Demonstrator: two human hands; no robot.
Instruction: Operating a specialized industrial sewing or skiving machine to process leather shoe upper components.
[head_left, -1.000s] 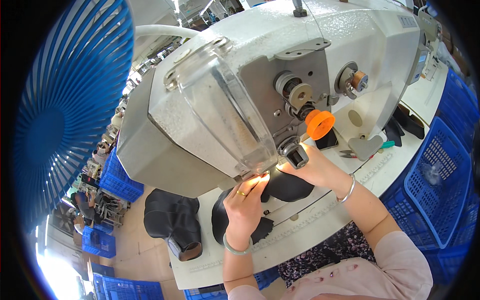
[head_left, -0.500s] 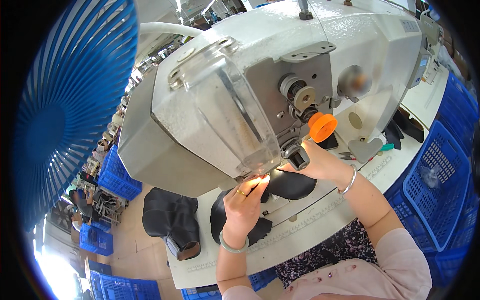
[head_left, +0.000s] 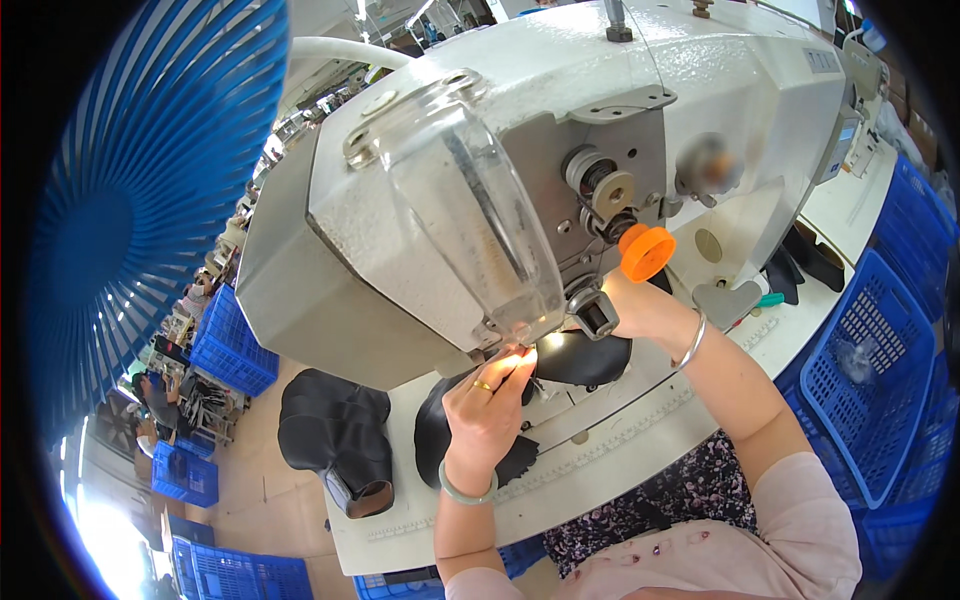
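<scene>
Under the head of a white sewing machine [head_left: 420, 290], my left hand [head_left: 485, 410] has its fingers closed at the lit spot by the needle area. They pinch a black leather piece [head_left: 432, 440] that spreads to the hand's left and below it, with a jagged lower edge. My right hand [head_left: 632, 308] reaches behind the orange knob [head_left: 647, 252], beside a rounded black leather part [head_left: 590, 358]. Its fingers are mostly hidden by the machine. Whether the two leather parts are joined, I cannot tell. The machine head hides the needle.
A stack of black leather pieces [head_left: 335, 440] hangs at the table's left edge. A ruler strip [head_left: 600, 440] runs along the white table. Blue crates [head_left: 868, 370] stand to the right, and a blue fan [head_left: 90, 235] at far left. A green-handled tool [head_left: 768, 300] lies behind my right wrist.
My right hand has shifted slightly left and up, and the rounded leather part a little with it. My left hand keeps its pinch in nearly the same place. The whole view has tilted slightly.
</scene>
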